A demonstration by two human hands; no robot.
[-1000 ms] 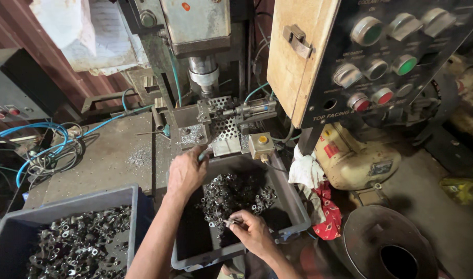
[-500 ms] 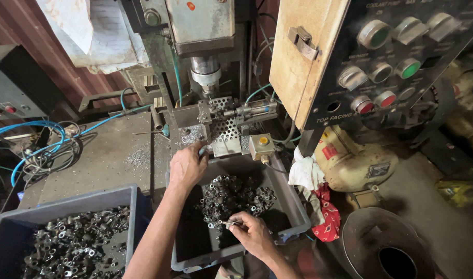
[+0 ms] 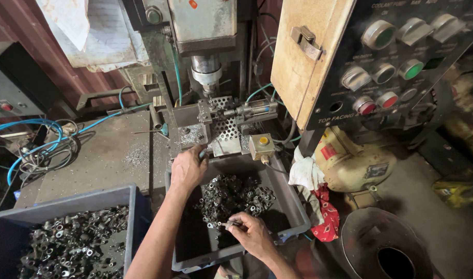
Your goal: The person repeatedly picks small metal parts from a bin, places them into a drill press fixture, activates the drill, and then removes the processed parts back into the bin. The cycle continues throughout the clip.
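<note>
My right hand (image 3: 254,235), low centre of frame, pinches one small dull-grey metal fitting (image 3: 229,224) between closed fingers, its long axis pointing left, over the heap in the dark grey plastic bin (image 3: 293,206). My left hand (image 3: 187,169), wrist extended up-frame, is nearer the perforated steel fixture (image 3: 225,132) under the drill spindle (image 3: 206,72); its fingers curl at the fixture's edge, grip unclear.

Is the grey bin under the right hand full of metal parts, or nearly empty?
Partly filled. The grey bin holds a heap of small metal parts near its middle, with bare dark floor around it. The right hand pinches one part.
</note>
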